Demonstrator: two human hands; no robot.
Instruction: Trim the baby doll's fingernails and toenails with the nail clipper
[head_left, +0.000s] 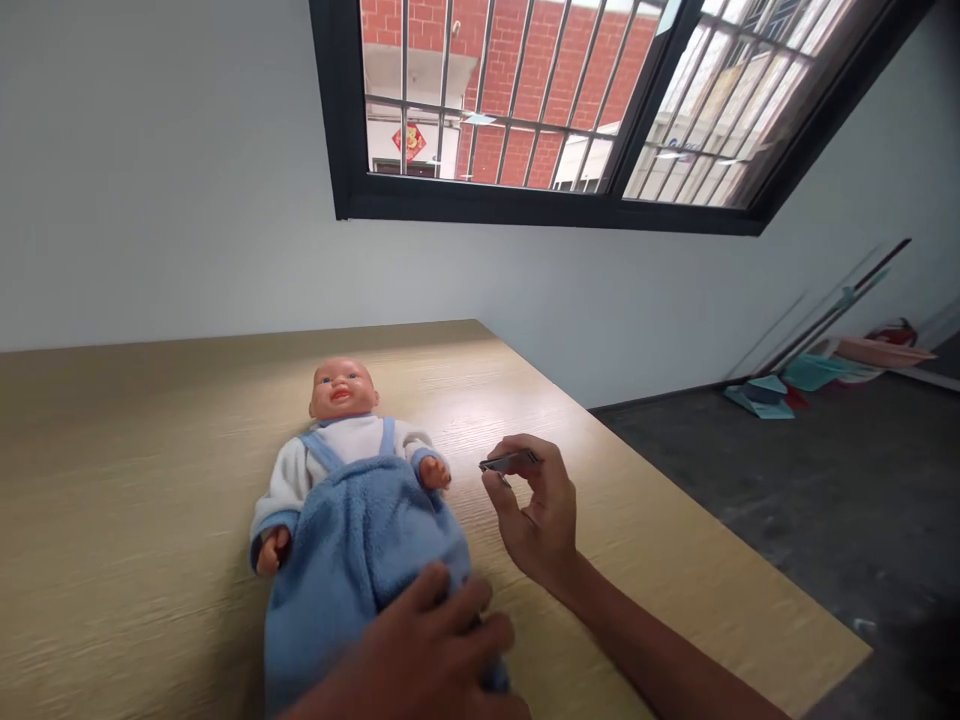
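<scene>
A baby doll (367, 510) in a white top and blue fleece overalls lies on its back on the wooden table (135, 460), head toward the wall. My right hand (544, 515) is to the right of the doll and pinches a small metal nail clipper (511, 462) between thumb and fingers. The clipper's tip points left toward the doll's nearer hand (433, 472), a short gap apart. Over the lower part of the overalls is my left hand (435, 650), fingers spread and slightly blurred; whether it touches the cloth I cannot tell.
A pale wall with a barred, dark-framed window (487, 200) rises behind the table. The table's right edge slants down toward the dark floor (810, 480). Against the far right wall are a dustpan (761, 395), leaning poles (832, 300) and a pink basin (885, 352).
</scene>
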